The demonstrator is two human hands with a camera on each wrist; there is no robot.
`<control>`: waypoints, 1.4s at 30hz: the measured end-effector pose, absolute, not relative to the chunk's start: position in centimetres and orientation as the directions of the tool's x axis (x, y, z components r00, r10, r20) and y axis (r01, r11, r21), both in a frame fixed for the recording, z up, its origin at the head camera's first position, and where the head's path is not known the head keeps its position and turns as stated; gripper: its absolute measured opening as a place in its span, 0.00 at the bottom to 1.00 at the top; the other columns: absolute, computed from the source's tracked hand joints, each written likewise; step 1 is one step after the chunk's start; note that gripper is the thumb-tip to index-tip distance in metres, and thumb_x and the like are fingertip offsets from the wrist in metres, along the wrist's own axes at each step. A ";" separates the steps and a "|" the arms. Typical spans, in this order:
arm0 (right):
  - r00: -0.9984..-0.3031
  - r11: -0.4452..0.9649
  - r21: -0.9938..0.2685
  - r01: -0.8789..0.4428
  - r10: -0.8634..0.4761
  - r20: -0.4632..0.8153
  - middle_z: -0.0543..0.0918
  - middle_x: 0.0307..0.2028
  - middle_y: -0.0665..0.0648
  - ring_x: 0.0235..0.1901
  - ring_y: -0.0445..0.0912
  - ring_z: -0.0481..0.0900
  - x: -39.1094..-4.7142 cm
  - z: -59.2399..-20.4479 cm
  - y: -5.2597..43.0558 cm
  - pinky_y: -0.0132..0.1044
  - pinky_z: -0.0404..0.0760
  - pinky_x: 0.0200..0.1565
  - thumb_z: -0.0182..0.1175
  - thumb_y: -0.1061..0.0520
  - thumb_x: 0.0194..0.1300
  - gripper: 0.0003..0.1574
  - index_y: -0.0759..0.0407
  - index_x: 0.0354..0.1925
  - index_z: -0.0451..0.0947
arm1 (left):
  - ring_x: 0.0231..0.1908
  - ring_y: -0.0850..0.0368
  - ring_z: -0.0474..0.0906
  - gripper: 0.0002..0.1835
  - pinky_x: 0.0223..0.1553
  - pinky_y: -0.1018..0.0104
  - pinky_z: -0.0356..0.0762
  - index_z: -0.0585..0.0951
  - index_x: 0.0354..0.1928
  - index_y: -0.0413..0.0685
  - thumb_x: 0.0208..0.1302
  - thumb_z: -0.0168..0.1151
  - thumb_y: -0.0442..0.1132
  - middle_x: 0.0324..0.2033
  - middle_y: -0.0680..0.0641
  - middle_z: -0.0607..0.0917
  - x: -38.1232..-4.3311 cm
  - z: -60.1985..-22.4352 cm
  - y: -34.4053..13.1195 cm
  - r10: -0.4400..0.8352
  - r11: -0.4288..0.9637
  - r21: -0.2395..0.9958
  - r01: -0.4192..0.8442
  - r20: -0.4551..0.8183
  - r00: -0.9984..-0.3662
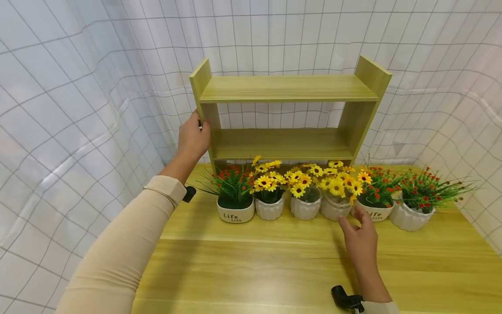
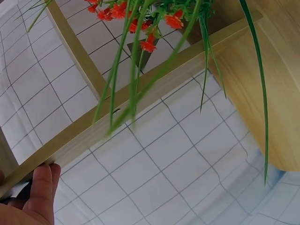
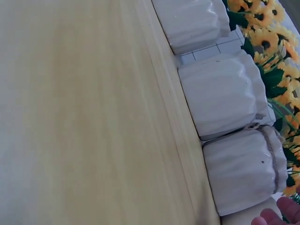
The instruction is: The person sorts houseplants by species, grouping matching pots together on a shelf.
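Note:
A two-tier wooden shelf (image 1: 288, 89) stands at the back of the table. My left hand (image 1: 194, 136) grips its left side panel, thumb at the front edge and fingers around the outer side; in the left wrist view the fingertips (image 2: 43, 180) lie against the panel (image 2: 89, 124). My right hand (image 1: 361, 235) is in front of the row of flowerpots, thumb and forefinger apart. It is nearest to a white pot of yellow sunflowers (image 1: 336, 208) with twine round its rim, and overlaps the white "Life" pot (image 1: 378, 213) of red flowers beside it.
Left of these stand two more white pots of sunflowers (image 1: 306, 209) (image 1: 269, 209) and another "Life" pot (image 1: 235, 214) with red flowers. A fluted white pot of red flowers (image 1: 412, 217) is at the right end. Gridded white curtain (image 1: 290, 35) surrounds the wooden table (image 1: 251, 270).

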State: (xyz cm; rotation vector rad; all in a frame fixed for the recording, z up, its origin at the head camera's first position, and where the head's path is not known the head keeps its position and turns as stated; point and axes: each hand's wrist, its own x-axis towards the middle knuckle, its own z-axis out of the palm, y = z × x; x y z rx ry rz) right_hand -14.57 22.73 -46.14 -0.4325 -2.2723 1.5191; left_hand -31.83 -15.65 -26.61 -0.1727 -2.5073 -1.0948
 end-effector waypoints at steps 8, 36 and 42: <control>-0.884 0.301 -0.952 0.051 0.457 0.097 0.61 0.71 0.68 0.70 0.61 0.59 -16.5 -47.3 22.8 0.57 0.63 0.64 0.61 0.45 0.69 0.49 0.61 0.77 0.51 | 0.57 0.43 0.77 0.23 0.50 0.49 0.78 0.70 0.68 0.43 0.77 0.45 0.45 0.58 0.38 0.80 -31.9 -26.6 -15.7 -0.073 0.692 0.681 0.239 0.395 -0.916; -0.760 0.301 -0.950 -0.080 0.599 0.254 0.64 0.66 0.66 0.67 0.57 0.59 -20.4 -49.3 21.2 0.53 0.58 0.67 0.73 0.50 0.58 0.54 0.62 0.74 0.58 | 0.53 0.36 0.79 0.21 0.49 0.44 0.76 0.72 0.63 0.40 0.77 0.44 0.45 0.54 0.35 0.82 -32.4 -27.0 -15.4 -0.093 0.772 0.601 0.204 0.426 -0.900; -0.743 0.293 -0.954 -0.062 0.625 0.240 0.62 0.67 0.66 0.67 0.58 0.58 -20.7 -49.4 20.9 0.54 0.58 0.67 0.73 0.52 0.58 0.55 0.59 0.75 0.56 | 0.54 0.37 0.79 0.21 0.50 0.44 0.76 0.72 0.64 0.41 0.77 0.44 0.45 0.55 0.36 0.81 -32.5 -27.0 -15.3 -0.103 0.769 0.609 0.197 0.421 -0.901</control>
